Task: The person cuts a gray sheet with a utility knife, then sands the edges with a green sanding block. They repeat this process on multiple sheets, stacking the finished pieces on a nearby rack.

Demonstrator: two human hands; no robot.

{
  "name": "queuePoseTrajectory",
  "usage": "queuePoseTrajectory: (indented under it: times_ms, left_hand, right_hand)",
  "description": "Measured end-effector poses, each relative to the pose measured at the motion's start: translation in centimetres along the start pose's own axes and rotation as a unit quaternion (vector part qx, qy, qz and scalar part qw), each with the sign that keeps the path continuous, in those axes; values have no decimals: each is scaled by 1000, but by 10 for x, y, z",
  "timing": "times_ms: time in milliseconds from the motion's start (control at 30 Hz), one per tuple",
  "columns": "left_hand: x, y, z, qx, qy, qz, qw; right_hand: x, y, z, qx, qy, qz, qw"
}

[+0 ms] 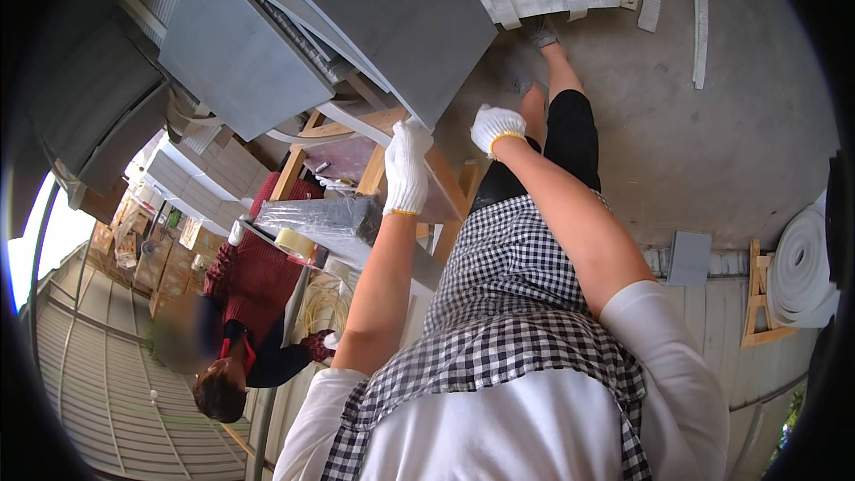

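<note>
Both of my hands wear white knit gloves with yellow cuffs. Fingers curled together, my left hand (pixel 407 169) is at the near corner of a large dark grey panel (pixel 392 22); whether it grips that edge is hidden. My right hand (pixel 497 128) is closed in a fist in front of my legs, and nothing shows in it. The panel lies tilted over other grey panels (pixel 236 49) on a wooden frame (pixel 378 167). Beneath my left wrist is a plastic-wrapped stack (pixel 329 218) with a roll of tape (pixel 294 242) on it.
A co-worker in a dark red checked garment (pixel 267 281) stands at the left, with gloved hands near the wrapped stack. White boxes (pixel 191 169) and wooden crates (pixel 165 254) lie beyond. Foam strips (pixel 697 18) rest on the floor; a white foam roll (pixel 802 263) stands far right.
</note>
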State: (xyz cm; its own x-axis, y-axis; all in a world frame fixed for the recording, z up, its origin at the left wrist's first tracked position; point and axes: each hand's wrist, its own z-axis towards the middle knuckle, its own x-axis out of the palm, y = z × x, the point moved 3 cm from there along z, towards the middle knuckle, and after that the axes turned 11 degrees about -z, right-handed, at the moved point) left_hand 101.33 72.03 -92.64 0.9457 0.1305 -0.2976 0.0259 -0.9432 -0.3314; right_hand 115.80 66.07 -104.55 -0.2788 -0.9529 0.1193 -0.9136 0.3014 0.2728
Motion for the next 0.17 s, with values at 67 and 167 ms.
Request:
queuePoseTrajectory:
  times_ms: [67, 167]
  left_hand:
    - [4, 10, -6, -29, -27, -31, 999]
    - [7, -17, -2, -35, -51, -84, 995]
  right_hand:
    - [0, -12, -26, -149, 61, -114, 980]
    - [-12, -4, -83, -18, -175, 351, 920]
